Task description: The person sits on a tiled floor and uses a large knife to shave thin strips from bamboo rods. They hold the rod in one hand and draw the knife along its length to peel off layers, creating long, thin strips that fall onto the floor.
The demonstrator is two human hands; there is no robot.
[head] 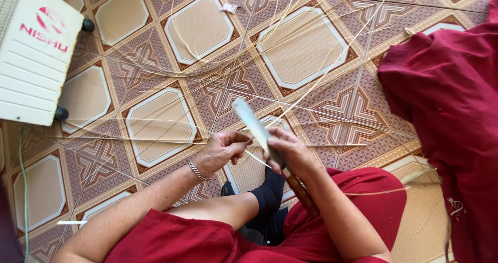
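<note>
Gripping knife (258, 130) w/ right hand (291, 151); left hand (224, 150) pinching strip (258, 159).

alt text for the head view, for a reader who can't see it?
Seated on a patterned tile floor, a person's right hand holds a long-bladed knife against a thin strip pinched by the left hand. Long pale strips fan across the tiles.

a dull grey metal knife blade (252, 124) on a glossy brown wooden handle (302, 194), thin pale matt cane strips (311, 94) across a smooth glazed patterned tile floor (161, 123), soft maroon cloth (451, 102) and a white ribbed plastic casing (33, 55).
</note>
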